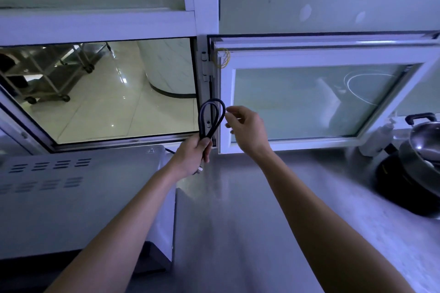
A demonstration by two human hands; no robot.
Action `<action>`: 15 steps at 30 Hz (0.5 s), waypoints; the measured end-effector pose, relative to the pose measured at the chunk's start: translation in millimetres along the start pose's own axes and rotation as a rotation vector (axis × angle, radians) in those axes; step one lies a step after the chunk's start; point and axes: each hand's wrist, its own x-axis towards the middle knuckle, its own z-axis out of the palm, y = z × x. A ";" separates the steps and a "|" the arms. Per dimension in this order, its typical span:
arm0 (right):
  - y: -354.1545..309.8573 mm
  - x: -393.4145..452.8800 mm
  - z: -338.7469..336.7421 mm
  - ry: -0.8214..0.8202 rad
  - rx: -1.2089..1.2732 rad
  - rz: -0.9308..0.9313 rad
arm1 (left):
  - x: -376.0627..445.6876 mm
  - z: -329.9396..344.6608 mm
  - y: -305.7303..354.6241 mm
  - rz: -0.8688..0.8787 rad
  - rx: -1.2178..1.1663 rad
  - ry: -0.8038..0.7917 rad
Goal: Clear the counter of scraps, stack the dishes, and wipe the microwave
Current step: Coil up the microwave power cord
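Note:
A white microwave [71,197] with vent slots on its top stands on the left of the steel counter [238,221]. My left hand [192,157] grips a folded loop of black power cord [212,116], held upright in front of the window frame; a white plug tip shows below the hand. My right hand [245,126] hovers just right of the loop with fingers loosely curled, its fingertips close to the cord; I cannot tell whether they touch it.
An open serving hatch [107,90] behind the microwave looks onto a tiled floor and metal trolleys. A white-framed window pane [309,102] is swung open to the right. A steel wok [426,140] sits on a black cooker [404,188] at far right.

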 end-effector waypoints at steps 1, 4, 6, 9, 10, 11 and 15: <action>-5.2 5.2 0.2 0.009 -0.014 -0.021 | 4.7 -3.3 4.6 0.006 -0.018 -0.002; -19.9 22.8 0.1 0.049 -0.035 -0.090 | 17.0 -12.7 15.4 0.030 -0.059 -0.002; -29.4 36.8 -0.2 0.090 -0.068 -0.133 | 24.5 -18.9 19.1 0.040 -0.079 0.006; -43.5 58.5 0.0 0.158 -0.127 -0.208 | 33.4 -27.6 23.1 0.025 -0.106 -0.009; -47.4 66.1 0.3 0.177 -0.150 -0.236 | 36.1 -30.3 24.6 0.025 -0.113 -0.014; -51.7 73.7 0.5 0.190 -0.180 -0.264 | 39.5 -32.7 26.6 0.032 -0.113 -0.015; -64.0 102.7 3.5 0.227 -0.268 -0.344 | 53.3 -43.1 34.7 0.109 -0.064 0.012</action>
